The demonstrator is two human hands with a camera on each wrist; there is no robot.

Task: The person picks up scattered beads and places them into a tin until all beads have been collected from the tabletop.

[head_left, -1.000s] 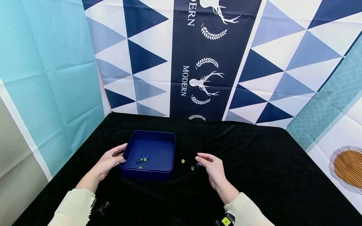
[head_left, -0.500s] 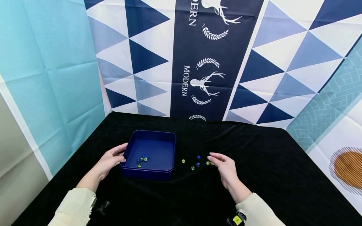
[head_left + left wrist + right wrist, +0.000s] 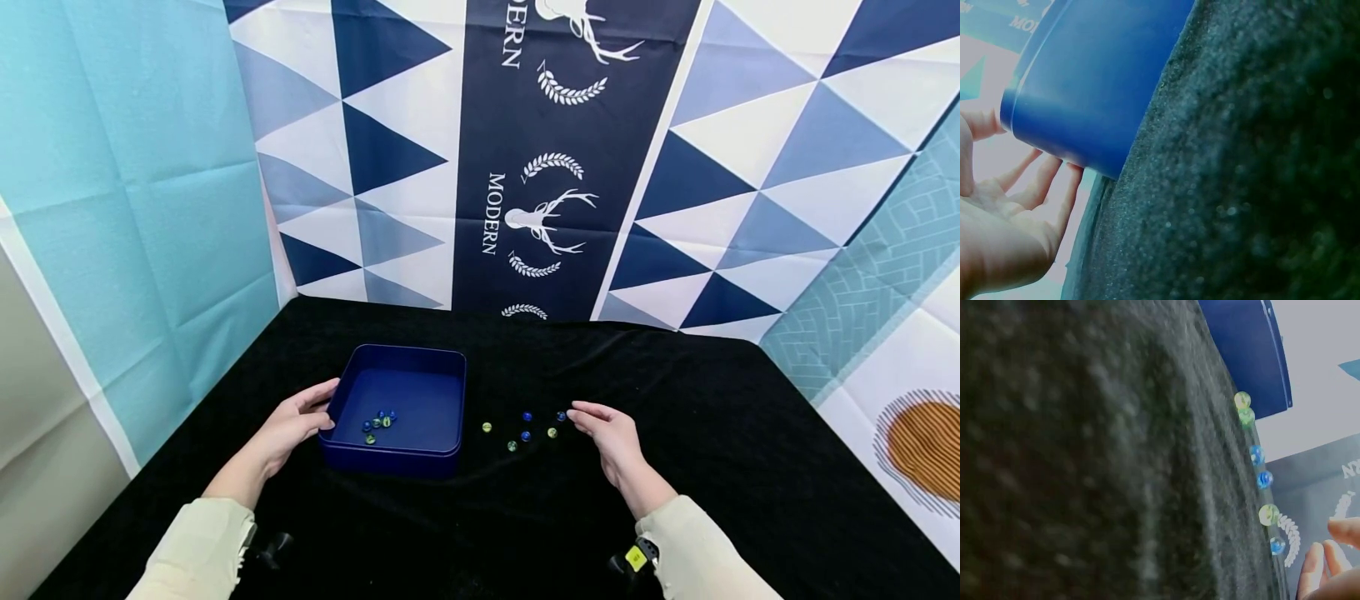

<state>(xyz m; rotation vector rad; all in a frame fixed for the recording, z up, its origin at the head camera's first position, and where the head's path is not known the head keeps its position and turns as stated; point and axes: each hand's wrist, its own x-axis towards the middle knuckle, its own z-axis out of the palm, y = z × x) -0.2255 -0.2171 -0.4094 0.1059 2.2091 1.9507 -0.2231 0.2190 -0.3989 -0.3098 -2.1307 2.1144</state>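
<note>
Box (image 3: 390,463), one: deep blue, rectangular, smooth-walled, round-cornered, at 7 o'clock from the head view's centre; cut off by the top edge in the left wrist view

Glass marbles in the box (image 3: 377,423), six: three blue, three green to yellow-green, clustered toward 8 o'clock on its floor; contact between neighbours hard to make out

Glass marbles on the cloth (image 3: 526,436), six: three blue, three green to yellow-green, translucent, scattered at 3 o'clock from the box; partly overlapping in the right wrist view

Left hand (image 3: 281,433), one: at 9 o'clock on the box, fingers spread, tips resting against the outer wall, thumb at the rim

Right hand (image 3: 617,450), one: at 4 o'clock from the outermost blue marble (image 3: 561,416), just beside it, thumb and fingertips apart; cut off by the right edge in its wrist view

Sleeves (image 3: 198,542), two: pale fabric, both cut off by the lower edge

Yellow label (image 3: 636,557), one: at the right cuff, on a dark device partly lost against the cloth

Black cloth (image 3: 465,533), one: velvety, faintly rumpled

Stag motifs (image 3: 536,218), two: white, toward 12 o'clock, on a creased printed hanging (image 3: 480,117); upper motif cut off
</note>
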